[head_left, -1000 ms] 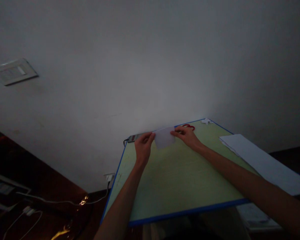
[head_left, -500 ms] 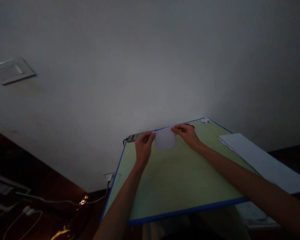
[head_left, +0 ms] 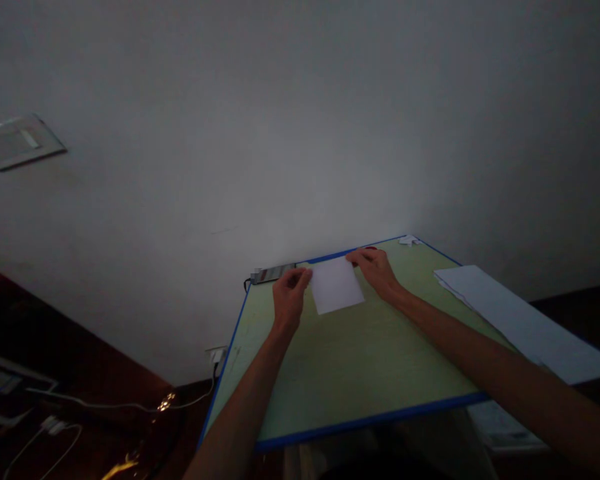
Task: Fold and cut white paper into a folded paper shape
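Observation:
A small white sheet of paper (head_left: 336, 285) lies flat near the far edge of a pale green table with a blue rim (head_left: 360, 420). My left hand (head_left: 289, 297) pinches the sheet's far left corner. My right hand (head_left: 377, 269) presses its far right corner, fingers spread low over the table. A bit of a red object (head_left: 371, 249) shows just behind my right hand, mostly hidden.
A stack of white paper (head_left: 515, 320) lies along the table's right side. A dark flat device (head_left: 273, 273) and a crumpled white scrap (head_left: 409, 240) sit at the far edge against the wall. Cables (head_left: 130, 403) and a wall socket (head_left: 219, 353) lie left, below the table.
The sheet, held raised and bent between both hands, has been laid down flat on the table. Both hands stay at its far corners.

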Available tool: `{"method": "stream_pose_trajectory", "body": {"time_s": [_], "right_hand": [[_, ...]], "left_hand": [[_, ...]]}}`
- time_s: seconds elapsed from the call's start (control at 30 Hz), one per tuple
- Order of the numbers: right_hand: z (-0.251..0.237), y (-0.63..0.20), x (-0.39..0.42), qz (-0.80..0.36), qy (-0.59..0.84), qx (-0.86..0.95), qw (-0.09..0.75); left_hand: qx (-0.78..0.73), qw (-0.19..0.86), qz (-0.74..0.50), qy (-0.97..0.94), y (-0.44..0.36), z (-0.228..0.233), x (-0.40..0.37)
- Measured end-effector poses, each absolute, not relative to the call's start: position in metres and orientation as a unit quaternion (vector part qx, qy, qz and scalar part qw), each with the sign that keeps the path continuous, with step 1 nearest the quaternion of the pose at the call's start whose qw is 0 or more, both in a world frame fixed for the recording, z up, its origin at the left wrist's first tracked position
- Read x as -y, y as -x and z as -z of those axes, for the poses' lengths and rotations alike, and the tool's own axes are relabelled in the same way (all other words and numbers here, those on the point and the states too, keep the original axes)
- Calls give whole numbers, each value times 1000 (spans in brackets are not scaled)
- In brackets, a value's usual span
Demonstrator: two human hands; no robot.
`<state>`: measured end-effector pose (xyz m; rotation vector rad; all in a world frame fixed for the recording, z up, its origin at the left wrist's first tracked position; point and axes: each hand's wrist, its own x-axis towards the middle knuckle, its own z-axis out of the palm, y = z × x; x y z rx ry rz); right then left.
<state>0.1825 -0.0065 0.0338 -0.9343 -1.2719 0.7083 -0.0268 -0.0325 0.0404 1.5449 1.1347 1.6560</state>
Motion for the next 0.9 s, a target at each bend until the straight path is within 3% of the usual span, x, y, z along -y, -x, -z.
{"method": "stream_pose_trajectory", "body": {"time_s": [0.43, 0.57, 0.73, 0.9], "right_hand": [[-33, -172, 14, -374, 394, 596, 591], [-38, -178, 14, -415, 395, 571, 588], [-40, -191, 13, -536, 354, 601, 475], [-44, -188, 22, -523, 351, 679, 377]], "left_hand": [[-427, 306, -659, -539, 32, -41, 26], [-384, 385, -652, -529, 32, -44, 26], [-345, 595, -508, -519, 37, -59, 35], [-408, 519, -416, -626, 31, -55, 42]]}}
